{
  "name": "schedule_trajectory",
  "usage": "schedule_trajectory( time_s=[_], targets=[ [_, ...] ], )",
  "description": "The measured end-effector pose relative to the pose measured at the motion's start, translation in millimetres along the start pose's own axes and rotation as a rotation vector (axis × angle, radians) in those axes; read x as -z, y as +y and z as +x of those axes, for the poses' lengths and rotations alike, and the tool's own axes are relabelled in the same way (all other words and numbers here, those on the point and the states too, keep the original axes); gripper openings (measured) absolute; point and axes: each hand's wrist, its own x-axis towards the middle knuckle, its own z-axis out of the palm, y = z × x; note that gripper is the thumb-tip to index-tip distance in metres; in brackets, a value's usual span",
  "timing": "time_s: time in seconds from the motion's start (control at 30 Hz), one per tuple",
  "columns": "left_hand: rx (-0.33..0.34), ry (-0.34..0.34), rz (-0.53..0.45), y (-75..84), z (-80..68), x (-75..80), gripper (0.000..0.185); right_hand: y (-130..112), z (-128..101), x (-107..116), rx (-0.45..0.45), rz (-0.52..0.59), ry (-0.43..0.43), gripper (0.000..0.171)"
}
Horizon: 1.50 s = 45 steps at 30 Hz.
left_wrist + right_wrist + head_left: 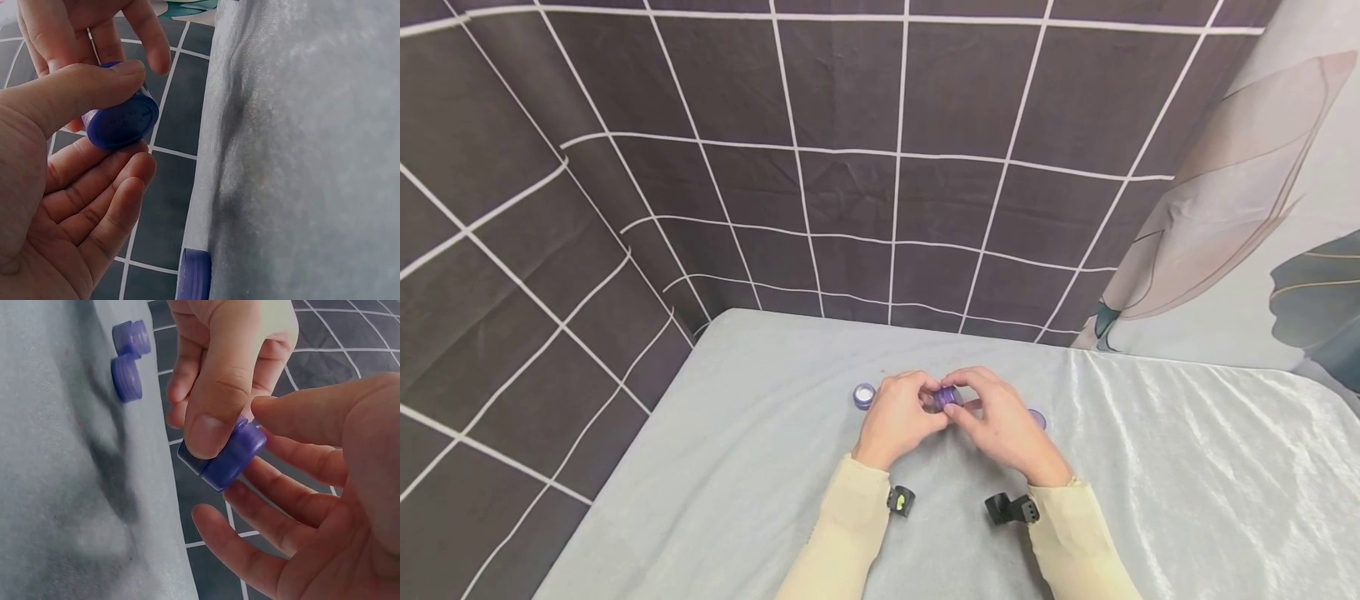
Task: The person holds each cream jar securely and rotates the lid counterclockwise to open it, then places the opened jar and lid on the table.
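A small purple round jar [947,397] is held above the cloth between both hands. My left hand [897,421] pinches it, its thumb lying across the side in the left wrist view, where a flat blue-purple end [124,125] faces the camera. My right hand [1002,423] has thumb and fingertips around the jar's other end. In the right wrist view, the ridged purple jar [234,456] sits tilted under the left thumb, with the right fingertips at its lower edge. Part of the jar is hidden by the fingers.
Left of my hands, a purple container with a white top [864,396] stands on the pale cloth-covered table [737,467]. Another purple round piece [1037,418] lies to the right, partly behind my right hand. A dark gridded curtain [842,192] hangs along the back.
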Motion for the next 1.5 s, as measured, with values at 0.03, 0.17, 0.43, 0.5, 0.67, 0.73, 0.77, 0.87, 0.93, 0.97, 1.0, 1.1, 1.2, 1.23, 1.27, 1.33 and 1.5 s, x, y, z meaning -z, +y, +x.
schedule_trajectory(
  time_s=[0.03,0.17,0.43,0.5,0.67,0.73,0.77,0.87,0.93,0.97,1.0,1.1,1.2,1.23,1.27,1.33,1.5],
  targets=[
    [-0.001,0.001,0.001,-0.1,0.0,0.0,0.025,-0.1,-0.1,0.0,-0.007,-0.005,0.000,0.030],
    [-0.007,0.006,0.005,-0.4,0.5,-0.3,0.026,-0.5,-0.1,-0.2,-0.031,-0.026,0.009,0.030],
    [-0.001,0.015,0.000,0.0,-0.5,0.0,0.029,-1.3,0.3,-2.0,-0.073,-0.044,0.026,0.032],
    [-0.002,0.017,0.003,0.5,-0.6,0.2,0.029,-1.5,0.4,-2.4,-0.092,-0.051,0.027,0.032],
    [-0.003,0.021,-0.004,1.2,-0.8,0.0,0.030,-0.9,0.6,-3.2,-0.127,-0.063,0.044,0.032],
    [-0.004,0.021,-0.004,0.9,-0.6,-0.4,0.030,-0.4,0.7,-3.6,-0.132,-0.063,0.052,0.032],
    [-0.006,0.022,-0.002,0.9,-0.5,-0.6,0.030,-0.4,0.7,-3.7,-0.133,-0.064,0.056,0.032],
    [-0.009,0.024,0.002,0.2,-0.2,-1.3,0.030,-0.5,0.6,-4.0,-0.141,-0.069,0.066,0.032],
    [-0.014,0.026,0.002,-0.1,-0.1,-1.7,0.030,-0.9,0.6,-4.1,-0.148,-0.080,0.068,0.032],
    [-0.017,0.027,0.002,0.0,-0.2,-1.7,0.029,-0.8,0.4,-4.1,-0.152,-0.084,0.067,0.032],
    [-0.016,0.027,0.001,-0.2,-0.3,-1.9,0.029,-1.0,0.3,-4.2,-0.157,-0.090,0.066,0.032],
    [-0.020,0.025,0.001,-0.2,0.0,-2.1,0.029,-1.3,0.3,-4.1,-0.169,-0.097,0.061,0.034],
    [-0.013,0.019,0.003,-0.2,0.1,-2.4,0.029,-0.7,0.8,-4.2,-0.179,-0.101,0.060,0.034],
    [-0.010,0.018,0.003,-0.3,0.1,-2.4,0.029,-0.6,1.1,-4.4,-0.181,-0.100,0.059,0.034],
    [-0.007,0.016,0.004,-0.3,0.1,-2.4,0.029,-0.4,1.4,-4.5,-0.184,-0.104,0.059,0.035],
    [-0.003,0.015,0.002,-0.4,0.2,-2.5,0.029,0.0,2.0,-5.0,-0.193,-0.107,0.060,0.035],
    [0.002,0.009,-0.003,0.2,0.7,-2.4,0.028,0.2,2.6,-5.3,-0.220,-0.115,0.058,0.037]
  ],
)
